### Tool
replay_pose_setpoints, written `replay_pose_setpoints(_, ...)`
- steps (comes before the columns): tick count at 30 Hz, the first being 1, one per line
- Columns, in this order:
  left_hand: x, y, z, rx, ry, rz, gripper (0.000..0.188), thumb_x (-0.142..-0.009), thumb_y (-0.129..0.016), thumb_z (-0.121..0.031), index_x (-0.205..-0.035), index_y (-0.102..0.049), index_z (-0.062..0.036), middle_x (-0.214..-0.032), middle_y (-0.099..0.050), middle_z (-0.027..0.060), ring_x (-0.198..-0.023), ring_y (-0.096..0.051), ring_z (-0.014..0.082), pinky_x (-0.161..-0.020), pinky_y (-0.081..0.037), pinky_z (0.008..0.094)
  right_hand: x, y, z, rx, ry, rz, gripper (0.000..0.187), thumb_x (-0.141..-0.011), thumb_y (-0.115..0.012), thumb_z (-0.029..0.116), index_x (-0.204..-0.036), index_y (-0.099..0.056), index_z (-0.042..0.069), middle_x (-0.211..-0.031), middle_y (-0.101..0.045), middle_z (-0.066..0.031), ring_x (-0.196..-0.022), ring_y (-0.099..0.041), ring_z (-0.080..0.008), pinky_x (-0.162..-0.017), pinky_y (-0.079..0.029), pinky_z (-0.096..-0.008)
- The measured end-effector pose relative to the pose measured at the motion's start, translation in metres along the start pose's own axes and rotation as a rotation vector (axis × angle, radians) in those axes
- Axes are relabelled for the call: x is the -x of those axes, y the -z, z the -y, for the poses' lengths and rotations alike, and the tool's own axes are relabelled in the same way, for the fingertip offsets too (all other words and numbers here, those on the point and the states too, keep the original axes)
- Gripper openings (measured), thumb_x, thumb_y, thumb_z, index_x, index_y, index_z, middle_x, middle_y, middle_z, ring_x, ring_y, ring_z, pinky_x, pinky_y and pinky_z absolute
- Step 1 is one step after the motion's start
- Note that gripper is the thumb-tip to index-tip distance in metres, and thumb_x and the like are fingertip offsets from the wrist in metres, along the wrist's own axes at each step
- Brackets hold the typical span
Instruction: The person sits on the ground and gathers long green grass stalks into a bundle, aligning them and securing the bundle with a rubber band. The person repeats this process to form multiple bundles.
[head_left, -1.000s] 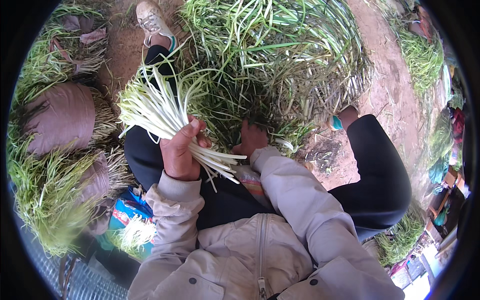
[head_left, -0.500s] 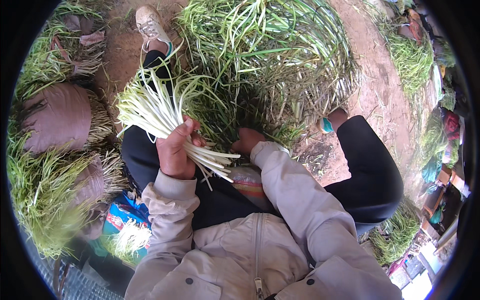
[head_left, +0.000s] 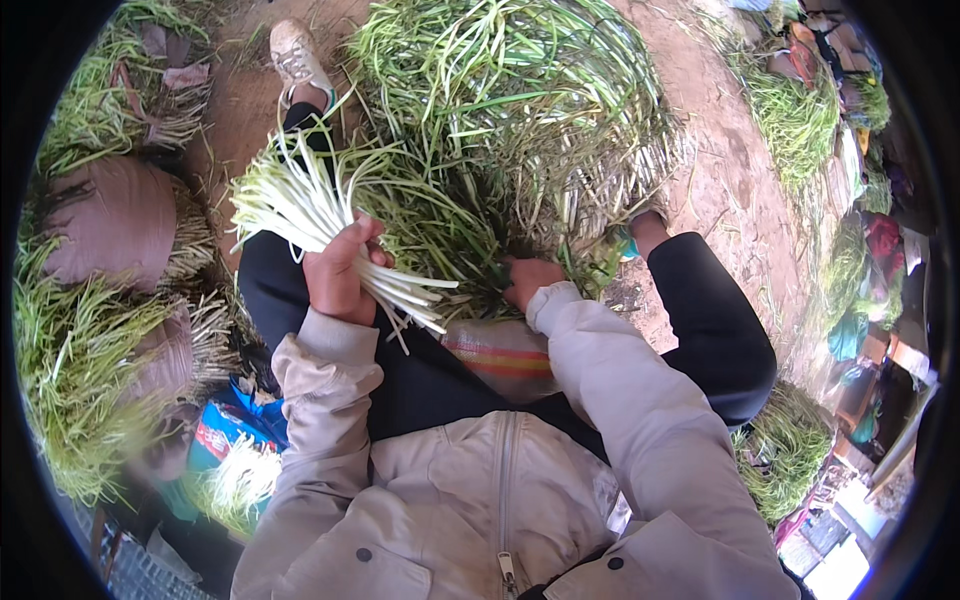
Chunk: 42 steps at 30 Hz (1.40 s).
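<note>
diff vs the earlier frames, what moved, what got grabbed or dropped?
Right hand has pushed forward off the lap into the pile of green stalks, fingers buried there; whether it grips anything cannot be told. Left hand keeps its clamp on the white-stemmed bunch, held about where it was. Nothing dropped.

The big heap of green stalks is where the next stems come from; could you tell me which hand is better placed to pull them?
Probably the right hand: it already reaches into the heap, while the left hand is closed around a bunch of stalks.
</note>
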<state>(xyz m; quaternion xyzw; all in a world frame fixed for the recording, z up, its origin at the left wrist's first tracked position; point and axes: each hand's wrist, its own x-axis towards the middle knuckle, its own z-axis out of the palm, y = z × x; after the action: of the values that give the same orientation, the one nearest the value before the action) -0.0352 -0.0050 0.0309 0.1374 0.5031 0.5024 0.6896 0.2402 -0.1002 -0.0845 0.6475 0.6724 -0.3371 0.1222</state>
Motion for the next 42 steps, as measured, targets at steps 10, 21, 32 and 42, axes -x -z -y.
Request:
replay_pose_setpoints(10,-0.001,-0.001,0.001,-0.040,0.027,0.005,0.025,-0.091,-0.071,-0.012,-0.110,-0.056,-0.0058,-0.086,-0.061,0.0064,-0.058,-0.054,0.0152,-0.058,-0.048,0.0346,0.026,-0.040,-0.115,0.351,-0.167,0.141,0.015,-0.082,-0.070,0.020,-0.093,-0.076,0.012,-0.091,-0.075,-0.0142,-0.083,-0.074,-0.0330,-0.070,-0.058,-0.0483)
replay_pose_setpoints(21,-0.005,-0.003,0.001,-0.052,0.071,-0.011,0.017,-0.092,-0.070,-0.015,-0.102,-0.059,-0.0076,-0.086,-0.061,0.0036,-0.061,-0.054,0.0129,-0.060,-0.048,0.0321,0.041,-0.004,-0.092,0.302,0.040,0.200,0.020,-0.081,-0.068,0.019,-0.097,-0.075,0.009,-0.097,-0.074,-0.0195,-0.092,-0.073,-0.0377,-0.077,-0.059,-0.0495)
replay_pose_setpoints(32,-0.004,-0.013,0.000,-0.097,0.075,-0.072,0.018,-0.091,-0.070,-0.014,-0.103,-0.059,-0.0063,-0.086,-0.061,0.0053,-0.059,-0.053,0.0137,-0.059,-0.047,0.0327,-0.093,-0.007,0.055,0.056,-0.074,-0.386,0.066,-0.074,-0.080,0.026,-0.130,-0.053,0.006,-0.103,-0.061,-0.0186,-0.092,-0.066,-0.0374,-0.078,-0.054,-0.0474)
replay_pose_setpoints(42,-0.012,-0.014,0.003,-0.060,0.090,-0.103,0.026,-0.087,-0.072,-0.012,-0.108,-0.060,-0.0017,-0.086,-0.064,0.0086,-0.058,-0.056,0.0161,-0.057,-0.050,0.0330,-0.063,-0.097,0.069,0.201,0.223,-0.035,0.039,-0.084,-0.063,0.023,-0.120,-0.067,0.010,-0.121,-0.061,-0.0191,-0.104,-0.061,-0.0349,-0.084,-0.049,-0.0467)
